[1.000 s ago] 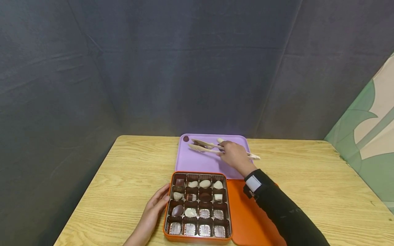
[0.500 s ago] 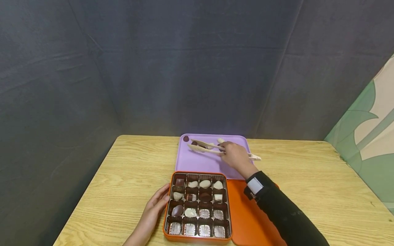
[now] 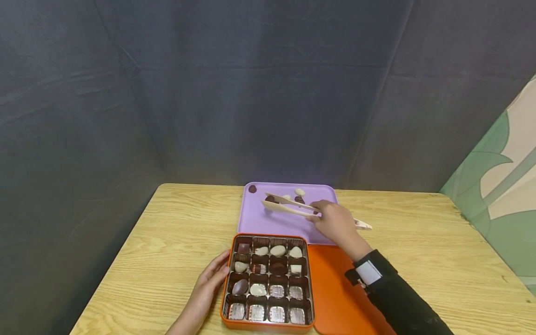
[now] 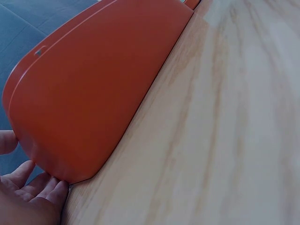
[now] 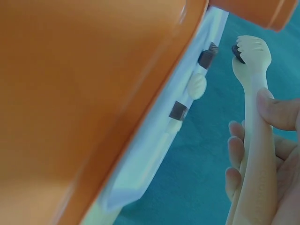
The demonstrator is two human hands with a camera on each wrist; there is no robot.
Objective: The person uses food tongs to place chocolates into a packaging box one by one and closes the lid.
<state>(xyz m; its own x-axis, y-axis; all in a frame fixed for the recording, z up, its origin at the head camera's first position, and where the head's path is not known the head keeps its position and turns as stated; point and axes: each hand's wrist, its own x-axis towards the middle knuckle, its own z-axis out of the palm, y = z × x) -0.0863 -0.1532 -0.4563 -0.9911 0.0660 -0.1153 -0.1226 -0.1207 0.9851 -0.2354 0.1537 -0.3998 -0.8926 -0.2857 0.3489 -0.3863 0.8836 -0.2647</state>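
My right hand (image 3: 336,224) grips cream-coloured tongs (image 3: 289,210) over the purple tray (image 3: 272,226). A dark chocolate (image 3: 270,198) sits between the tong tips; in the right wrist view, the toothed tip partly covers this dark piece (image 5: 237,54). My left hand (image 3: 208,282) rests against the left side of an orange box (image 3: 268,327), its fingers relaxed along the wall. The left wrist view shows fingertips touching the rounded corner of the orange wall (image 4: 84,103). Inside the box, a dark divided insert holds white and brown chocolates in its back compartments; the front row shows bare bottoms.
On the tray lie a round dark chocolate (image 3: 252,189), a white one (image 3: 299,191) and a dark one (image 3: 299,199). An orange lid (image 3: 339,288) lies right of the box, under my right forearm. A dark curtain (image 3: 268,93) hangs behind the wooden table (image 3: 167,242).
My right hand and the tongs have moved right and toward me, with the dark chocolate between the tips. Pieces at the tray's back right now show. The left hand stays at the box.
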